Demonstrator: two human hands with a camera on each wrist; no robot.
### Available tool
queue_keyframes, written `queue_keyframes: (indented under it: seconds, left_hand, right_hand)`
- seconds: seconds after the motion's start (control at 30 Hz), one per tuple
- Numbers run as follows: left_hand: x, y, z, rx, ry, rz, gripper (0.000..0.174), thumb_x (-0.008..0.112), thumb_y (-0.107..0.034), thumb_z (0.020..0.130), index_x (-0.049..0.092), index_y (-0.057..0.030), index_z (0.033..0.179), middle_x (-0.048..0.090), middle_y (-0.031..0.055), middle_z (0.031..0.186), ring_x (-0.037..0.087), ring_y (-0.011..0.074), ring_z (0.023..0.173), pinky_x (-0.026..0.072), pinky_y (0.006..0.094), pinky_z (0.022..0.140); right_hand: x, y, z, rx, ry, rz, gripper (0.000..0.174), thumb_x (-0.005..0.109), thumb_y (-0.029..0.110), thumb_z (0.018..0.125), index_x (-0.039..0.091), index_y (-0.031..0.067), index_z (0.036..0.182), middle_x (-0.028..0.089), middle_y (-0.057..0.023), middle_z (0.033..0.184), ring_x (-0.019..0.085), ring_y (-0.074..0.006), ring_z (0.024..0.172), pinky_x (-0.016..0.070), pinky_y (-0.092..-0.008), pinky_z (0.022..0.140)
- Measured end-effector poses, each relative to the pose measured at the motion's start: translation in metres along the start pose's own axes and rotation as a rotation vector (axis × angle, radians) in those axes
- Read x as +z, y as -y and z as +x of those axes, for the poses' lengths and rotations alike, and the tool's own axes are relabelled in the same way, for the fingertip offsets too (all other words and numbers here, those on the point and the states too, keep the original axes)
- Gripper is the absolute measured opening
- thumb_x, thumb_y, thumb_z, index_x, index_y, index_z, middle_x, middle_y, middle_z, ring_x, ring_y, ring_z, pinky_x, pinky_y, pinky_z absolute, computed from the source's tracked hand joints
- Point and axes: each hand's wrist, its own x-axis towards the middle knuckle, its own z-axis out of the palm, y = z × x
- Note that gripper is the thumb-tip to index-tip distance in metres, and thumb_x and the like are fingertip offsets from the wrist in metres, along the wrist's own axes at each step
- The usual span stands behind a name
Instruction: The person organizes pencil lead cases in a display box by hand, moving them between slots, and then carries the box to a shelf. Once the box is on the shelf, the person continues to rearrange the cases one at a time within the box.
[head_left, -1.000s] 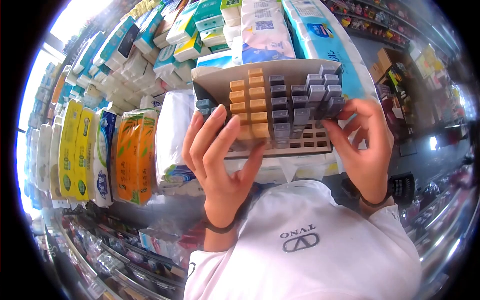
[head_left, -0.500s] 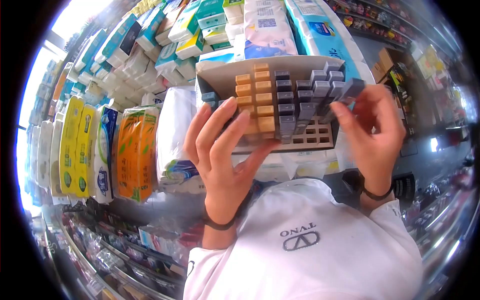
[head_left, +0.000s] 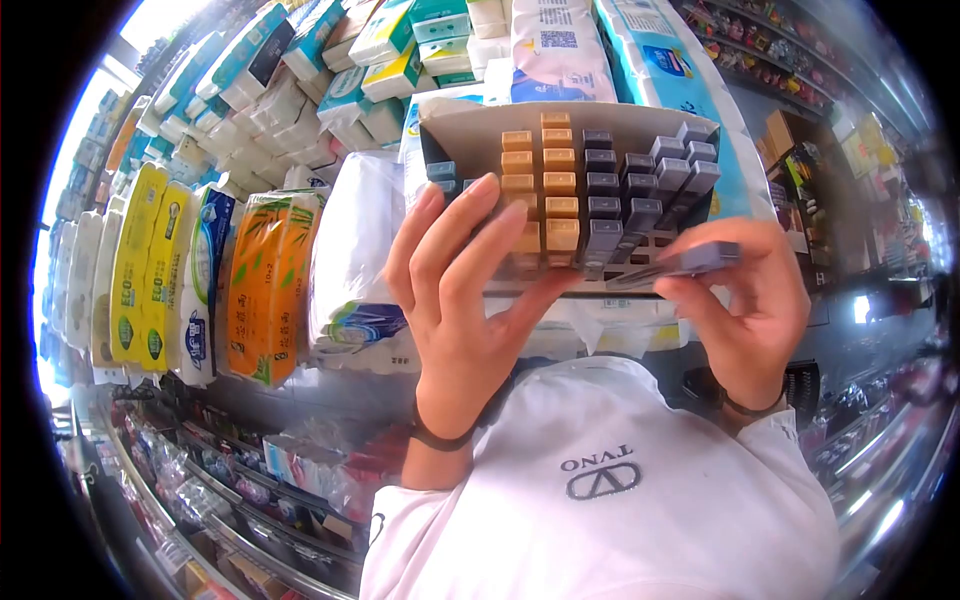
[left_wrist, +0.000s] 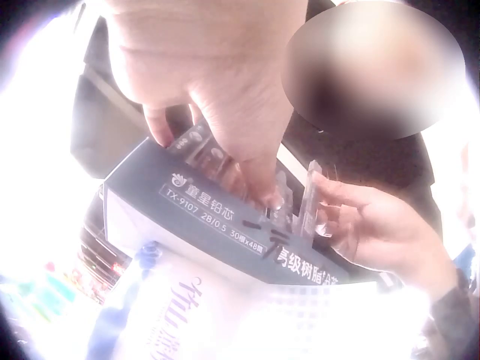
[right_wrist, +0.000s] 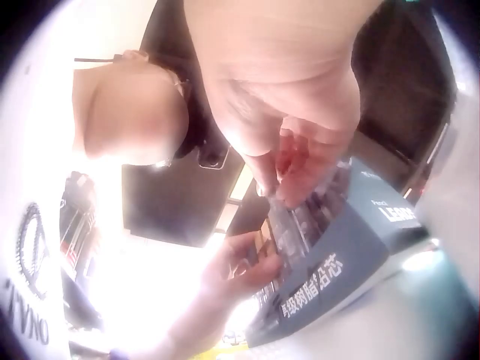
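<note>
A cardboard box (head_left: 470, 122) holds rows of upright pencil lead tubes with orange, grey, dark and teal caps, set in a grid of holes. My right hand (head_left: 755, 305) pinches one grey-capped lead tube (head_left: 708, 258) between thumb and fingers. That tube tilts over the box's front right corner, its far end close above the bare holes. My left hand (head_left: 450, 300) rests across the box's left side, fingers extended over the orange-capped tubes (head_left: 560, 184) and thumb at the front edge. The left wrist view shows printed lettering on the box's dark side (left_wrist: 150, 176).
Beneath and behind the box lie wrapped tissue packs (head_left: 555, 60). To the left stand orange (head_left: 275, 290) and yellow (head_left: 140, 270) tissue packs, next to a white pack (head_left: 355, 240). Shelves of goods (head_left: 250, 480) run below left, and cardboard boxes (head_left: 785, 135) stand at the right.
My right hand has drawn a grey-capped tube up from the right end of the grid, then tipped it toward the front holes. The left hand keeps its place on the box.
</note>
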Motion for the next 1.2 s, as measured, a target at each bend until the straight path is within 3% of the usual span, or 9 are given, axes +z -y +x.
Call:
queue_keyframes:
  seconds: [0.13,0.33,0.53,0.9,1.03,1.2]
  left_hand:
    - [0.001,0.0,0.0,0.008,-0.007,-0.006,0.085,0.099,-0.031,0.066,0.054,-0.0166,0.137,0.057,0.005,0.146,0.044,0.0317,0.142,0.0295,0.0455,0.12]
    - [0.001,0.001,0.0,0.014,-0.009,-0.004,0.086,0.099,-0.031,0.066,0.054,-0.0167,0.138,0.058,0.0055,0.146,0.045,0.032,0.142,0.0305,0.0456,0.12]
    - [0.0,0.0,0.0,0.032,0.001,0.022,0.086,0.098,-0.031,0.067,0.054,-0.0163,0.139,0.057,0.0061,0.146,0.045,0.0327,0.141,0.0321,0.0468,0.119]
    - [-0.001,-0.001,0.004,0.038,0.002,0.033,0.086,0.099,-0.029,0.066,0.054,-0.0144,0.138,0.058,0.0082,0.145,0.048,0.0343,0.138,0.034,0.0483,0.118]
    - [-0.003,-0.002,0.005,0.039,0.024,0.049,0.082,0.097,-0.03,0.069,0.055,-0.014,0.138,0.058,0.0089,0.145,0.048,0.0335,0.139,0.0345,0.0478,0.117]
    - [-0.009,-0.004,0.012,0.061,0.027,0.049,0.071,0.094,-0.029,0.073,0.06,-0.0129,0.133,0.062,0.0097,0.142,0.052,0.0326,0.136,0.0356,0.0467,0.116]
  right_hand:
    - [0.004,0.0,0.001,0.024,-0.051,-0.083,0.034,0.083,0.0,0.086,0.063,0.0007,0.113,0.07,-0.0058,0.101,0.07,-0.0089,0.088,0.0546,-0.0212,0.068]
    - [0.007,-0.001,0.006,0.027,-0.059,-0.12,0.034,0.084,-0.001,0.086,0.062,-0.0001,0.113,0.071,-0.0063,0.097,0.07,-0.0097,0.084,0.0549,-0.0214,0.067]
    - [0.015,-0.004,0.008,-0.111,-0.041,-0.22,0.033,0.083,-0.003,0.085,0.062,-0.0016,0.111,0.071,-0.0075,0.097,0.074,-0.0135,0.082,0.0578,-0.0234,0.069]
    - [0.002,0.008,0.003,-0.031,0.073,-0.246,0.028,0.081,-0.001,0.086,0.062,0.0007,0.107,0.072,-0.0066,0.09,0.072,-0.0137,0.072,0.0549,-0.0259,0.064]
    - [0.007,0.006,0.005,0.036,0.059,-0.278,0.028,0.081,0.0,0.086,0.063,0.0023,0.107,0.072,-0.0077,0.09,0.071,-0.0152,0.071,0.0538,-0.0269,0.061]
    - [0.011,0.01,0.002,-0.019,0.071,-0.445,0.031,0.082,0.008,0.086,0.06,0.0049,0.107,0.073,-0.005,0.09,0.073,-0.0168,0.07,0.0529,-0.0289,0.056]
